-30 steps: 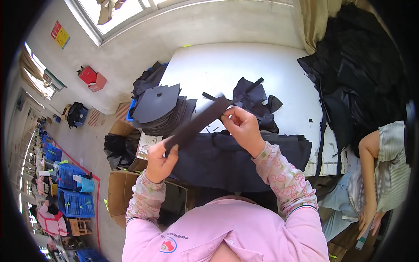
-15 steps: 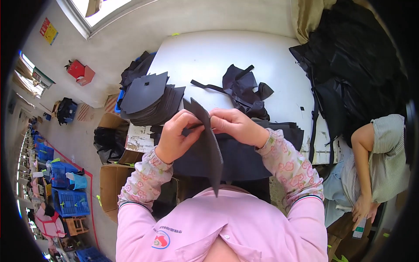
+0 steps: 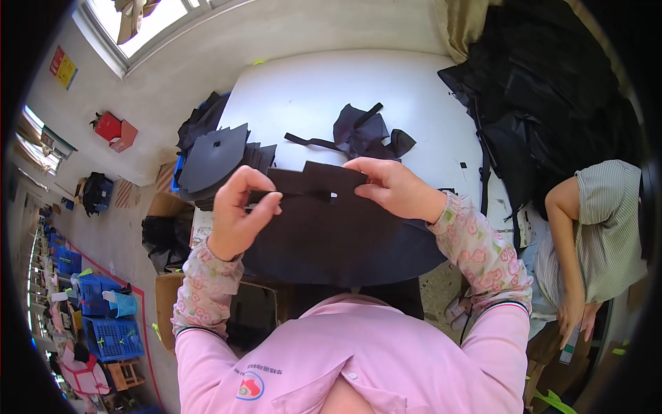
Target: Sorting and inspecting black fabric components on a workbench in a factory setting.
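Note:
Upright in front of my chest is a black foam-like panel [image 3: 331, 238] with a stepped top edge and a small slot. Thumb and fingers of my right hand [image 3: 394, 188] pinch it near the top right corner. A dark narrow strap [image 3: 300, 197] runs across the panel's face, from the slot to my left hand [image 3: 241, 210]. The left fingers are closed on the strap's end. Behind the left hand stands a stack of similar black panels [image 3: 214, 159], the top one with a small square hole. Black fabric pieces with straps [image 3: 365, 134] lie crumpled farther back.
The white table [image 3: 289, 90] reaches to the wall. A large heap of black fabric [image 3: 552, 90] covers its right side. At the right, a person in a striped shirt [image 3: 607, 221] sits with a phone. Cardboard boxes [image 3: 169, 293] stand at the left; blue crates [image 3: 114, 338] lie beyond.
The panel has turned from edge-on to face-on, showing its slot and the strap. My hands have moved apart, the left one outward to the left, the right one slightly right.

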Demonstrator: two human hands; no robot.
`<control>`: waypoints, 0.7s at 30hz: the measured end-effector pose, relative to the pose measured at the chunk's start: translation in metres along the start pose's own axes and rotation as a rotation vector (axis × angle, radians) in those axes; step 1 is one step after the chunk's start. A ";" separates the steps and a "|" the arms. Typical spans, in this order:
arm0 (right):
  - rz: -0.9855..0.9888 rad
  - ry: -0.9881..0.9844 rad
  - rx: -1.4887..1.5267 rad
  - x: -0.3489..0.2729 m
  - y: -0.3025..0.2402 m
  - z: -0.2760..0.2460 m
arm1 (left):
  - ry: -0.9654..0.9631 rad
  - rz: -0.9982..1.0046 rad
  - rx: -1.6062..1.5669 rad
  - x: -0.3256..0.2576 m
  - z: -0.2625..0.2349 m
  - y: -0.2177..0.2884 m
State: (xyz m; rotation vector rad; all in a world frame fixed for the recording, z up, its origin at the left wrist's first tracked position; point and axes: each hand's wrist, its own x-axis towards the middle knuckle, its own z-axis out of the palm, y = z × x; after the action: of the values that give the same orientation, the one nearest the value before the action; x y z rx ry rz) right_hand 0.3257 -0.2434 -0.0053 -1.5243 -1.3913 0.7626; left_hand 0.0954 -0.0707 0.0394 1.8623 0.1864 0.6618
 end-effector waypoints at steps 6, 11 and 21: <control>0.246 -0.127 0.160 -0.027 0.057 -0.029 | 0.214 -0.063 -0.303 -0.028 -0.049 -0.002; 0.295 -0.052 -0.191 -0.058 0.083 -0.043 | 0.400 -0.102 -0.425 -0.067 -0.099 -0.038; 0.091 0.123 -0.640 -0.077 0.070 -0.026 | 0.546 -0.099 0.360 -0.069 -0.095 -0.067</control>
State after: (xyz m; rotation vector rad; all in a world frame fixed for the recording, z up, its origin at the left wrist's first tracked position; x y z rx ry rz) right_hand 0.3652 -0.3207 -0.0687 -2.0926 -1.5629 0.2666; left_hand 0.0007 0.0030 -0.0225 1.9523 0.7914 1.1134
